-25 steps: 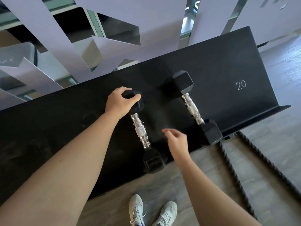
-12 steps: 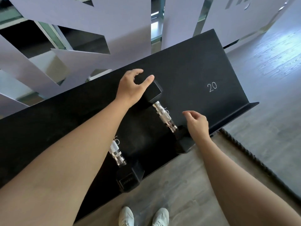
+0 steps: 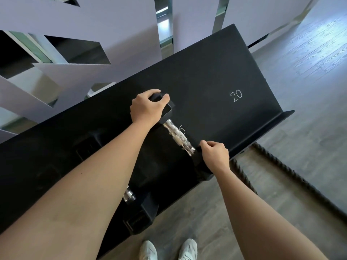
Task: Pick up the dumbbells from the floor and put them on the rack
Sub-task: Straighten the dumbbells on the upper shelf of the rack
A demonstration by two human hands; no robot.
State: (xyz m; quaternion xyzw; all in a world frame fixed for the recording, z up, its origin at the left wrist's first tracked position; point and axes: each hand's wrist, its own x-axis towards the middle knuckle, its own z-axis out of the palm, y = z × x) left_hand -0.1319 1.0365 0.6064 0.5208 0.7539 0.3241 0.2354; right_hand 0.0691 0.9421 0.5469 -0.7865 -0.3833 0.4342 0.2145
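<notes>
Right hand point(image 3: 216, 156) now closed on near head of hex dumbbell point(image 3: 178, 136), left hand point(image 3: 147, 107) gripping far head, second dumbbell point(image 3: 139, 212) beside on black rack point(image 3: 216, 72).

So a second ago the left hand point(image 3: 146, 107) was on the far head of the left dumbbell point(image 3: 139, 212), now it's wrapped over the far head of the right dumbbell point(image 3: 178, 136) instead. The right hand point(image 3: 216, 156) was hovering loose between the two, and it's since come down curled onto that same dumbbell's near head at the rack point(image 3: 206, 76) front edge.
</notes>
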